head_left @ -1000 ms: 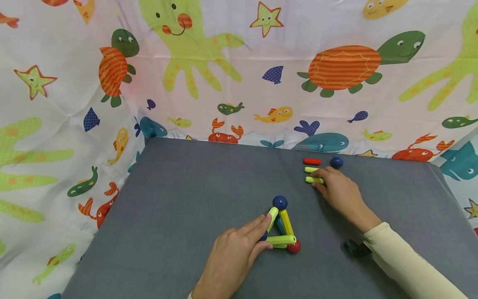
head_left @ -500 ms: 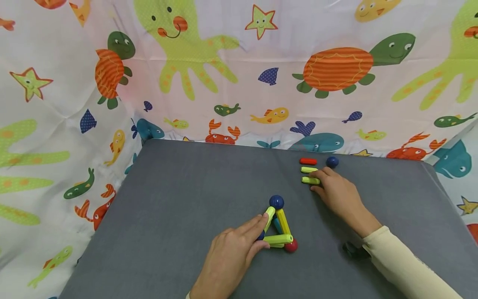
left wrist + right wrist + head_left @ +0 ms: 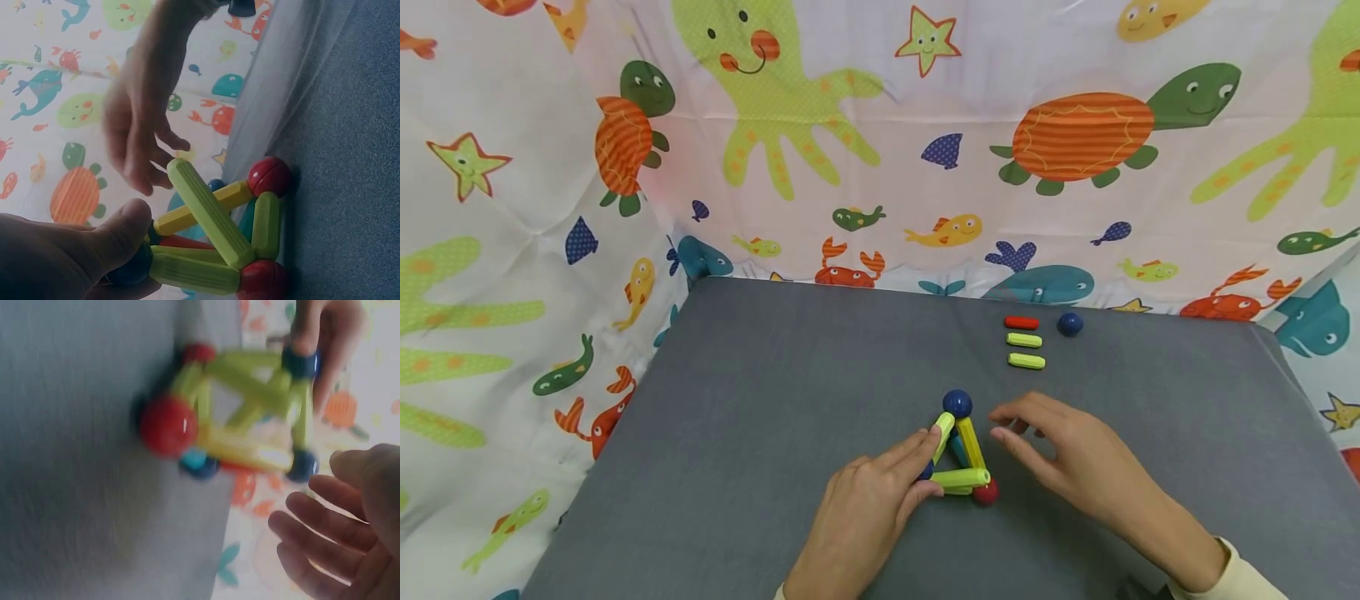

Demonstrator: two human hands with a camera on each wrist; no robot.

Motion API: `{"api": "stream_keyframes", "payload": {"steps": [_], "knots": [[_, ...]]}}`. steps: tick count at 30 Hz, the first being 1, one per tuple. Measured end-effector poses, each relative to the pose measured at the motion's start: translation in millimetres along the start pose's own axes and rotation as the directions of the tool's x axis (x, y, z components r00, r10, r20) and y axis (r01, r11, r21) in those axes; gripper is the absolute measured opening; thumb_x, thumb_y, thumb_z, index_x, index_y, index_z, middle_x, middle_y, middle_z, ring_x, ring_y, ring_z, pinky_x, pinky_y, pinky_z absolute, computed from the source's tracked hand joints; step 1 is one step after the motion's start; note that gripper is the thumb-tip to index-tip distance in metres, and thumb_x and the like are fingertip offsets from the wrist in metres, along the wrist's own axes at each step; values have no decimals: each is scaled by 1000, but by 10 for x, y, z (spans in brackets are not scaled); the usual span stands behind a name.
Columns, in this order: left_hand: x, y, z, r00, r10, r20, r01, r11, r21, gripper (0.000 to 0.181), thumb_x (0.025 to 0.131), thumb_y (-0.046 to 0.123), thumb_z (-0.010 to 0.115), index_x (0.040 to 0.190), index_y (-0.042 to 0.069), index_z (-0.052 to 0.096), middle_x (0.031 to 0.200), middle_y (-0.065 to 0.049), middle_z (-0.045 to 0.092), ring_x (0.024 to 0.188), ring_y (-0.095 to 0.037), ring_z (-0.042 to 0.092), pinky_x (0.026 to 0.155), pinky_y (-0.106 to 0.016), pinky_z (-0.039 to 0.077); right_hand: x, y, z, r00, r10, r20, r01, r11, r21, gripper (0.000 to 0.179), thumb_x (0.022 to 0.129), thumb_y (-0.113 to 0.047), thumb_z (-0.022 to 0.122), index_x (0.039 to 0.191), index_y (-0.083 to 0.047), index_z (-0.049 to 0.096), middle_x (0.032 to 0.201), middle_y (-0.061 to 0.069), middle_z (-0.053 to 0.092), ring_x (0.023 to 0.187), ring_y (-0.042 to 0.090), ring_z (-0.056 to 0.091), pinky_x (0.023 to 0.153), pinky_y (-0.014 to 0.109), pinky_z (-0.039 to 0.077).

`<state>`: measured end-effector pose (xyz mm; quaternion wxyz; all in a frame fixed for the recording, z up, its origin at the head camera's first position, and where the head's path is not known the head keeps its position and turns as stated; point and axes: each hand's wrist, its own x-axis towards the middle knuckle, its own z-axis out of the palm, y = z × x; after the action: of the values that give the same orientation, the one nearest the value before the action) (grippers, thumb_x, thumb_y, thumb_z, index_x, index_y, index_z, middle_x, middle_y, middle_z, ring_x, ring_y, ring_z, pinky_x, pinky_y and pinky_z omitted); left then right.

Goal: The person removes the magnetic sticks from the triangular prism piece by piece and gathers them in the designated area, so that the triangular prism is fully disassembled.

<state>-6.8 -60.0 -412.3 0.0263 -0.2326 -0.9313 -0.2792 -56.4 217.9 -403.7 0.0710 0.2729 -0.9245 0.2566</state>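
Note:
My left hand (image 3: 868,508) holds a small frame of magnetic rods and balls, thumb and fingers on a blue ball (image 3: 131,269) at one corner. A yellow rod (image 3: 972,443) runs between another blue ball (image 3: 957,403) and a red ball (image 3: 986,492). In the left wrist view a light green rod (image 3: 209,212) slants up from a second red ball (image 3: 262,279), its upper end free. My right hand (image 3: 1078,454) hovers just right of the frame, fingers loosely bent with nothing in them. The right wrist view is blurred.
Behind the frame, a loose red rod (image 3: 1022,322) and two light green rods (image 3: 1024,340) lie in a column on the grey table (image 3: 805,367). A loose blue ball (image 3: 1071,324) sits beside the red rod. A curtain with sea animals (image 3: 865,133) encloses the back and sides.
My right hand has left the two loose light green rods and come nearer, beside the frame, empty. Those rods stay on the table. My left hand keeps its hold on the frame.

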Motion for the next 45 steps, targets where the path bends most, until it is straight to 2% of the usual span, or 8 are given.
{"api": "stream_keyframes", "payload": {"steps": [6, 10, 15, 24, 33, 37, 41, 45], "knots": [[-9, -7, 8, 999, 20, -39, -20, 1000, 11, 61, 97, 40, 73, 154, 25, 58, 145, 7, 66, 90, -13, 76, 75, -32, 62, -124, -268, 130, 992, -109, 66, 97, 980, 173, 32, 95, -21, 83, 122, -30, 69, 115, -17, 66, 91, -5, 62, 76, 20, 58], [-20, 3, 11, 999, 17, -48, -16, 1000, 21, 62, 96, 40, 73, 154, 25, 58, 145, 7, 66, 90, -14, 76, 74, -32, 62, -160, -347, 262, 984, -143, 104, 122, 976, 182, 31, 95, -21, 82, 123, -27, 69, 117, -16, 64, 89, -5, 61, 75, 20, 57], [-25, 31, 21, 997, 22, -70, -17, 997, 72, 61, 95, 41, 74, 153, 27, 59, 144, 8, 67, 80, -13, 74, 70, -32, 61, -178, -368, 376, 980, -137, 146, 113, 980, 163, 26, 96, -19, 82, 120, -26, 73, 118, -19, 63, 94, -5, 64, 80, 22, 60], [-42, 56, 64, 992, 44, -117, -28, 991, 134, 64, 90, 41, 78, 150, 26, 63, 140, 6, 69, 70, -11, 67, 67, -28, 59, -205, -374, 533, 975, -157, 156, 126, 972, 197, 23, 97, -19, 81, 118, -26, 74, 116, -18, 64, 95, -3, 65, 78, 22, 59], [-37, 63, 58, 993, 42, -109, -25, 988, 149, 65, 90, 43, 77, 151, 25, 62, 139, 5, 71, 60, -5, 58, 60, -23, 54, -222, -429, 662, 970, -136, 204, 92, 973, 211, 25, 99, -17, 78, 123, -20, 73, 119, -15, 62, 94, -2, 64, 77, 23, 59], [-47, 63, 64, 994, 44, -103, -28, 988, 153, 65, 90, 43, 77, 150, 24, 62, 138, 5, 71, 60, -5, 58, 60, -23, 54, -244, -437, 691, 967, -137, 213, 93, 974, 206, 25, 99, -16, 78, 123, -17, 73, 120, -13, 62, 93, -2, 64, 76, 22, 59], [-43, 65, 70, 991, 57, -122, -37, 986, 161, 64, 92, 44, 75, 151, 23, 62, 138, 4, 71, 61, -7, 60, 61, -24, 55, -246, -446, 693, 962, -107, 251, 55, 977, 205, 25, 98, -15, 77, 123, -15, 72, 121, -9, 60, 81, -4, 60, 68, 19, 56], [-33, 68, 72, 990, 63, -127, -41, 986, 162, 62, 93, 43, 74, 150, 22, 63, 139, 4, 71, 63, -8, 63, 62, -25, 56, -247, -475, 705, 953, -55, 296, -2, 982, 189, 25, 99, -15, 76, 123, -12, 72, 121, -4, 57, 65, -7, 49, 56, 17, 48]]}}
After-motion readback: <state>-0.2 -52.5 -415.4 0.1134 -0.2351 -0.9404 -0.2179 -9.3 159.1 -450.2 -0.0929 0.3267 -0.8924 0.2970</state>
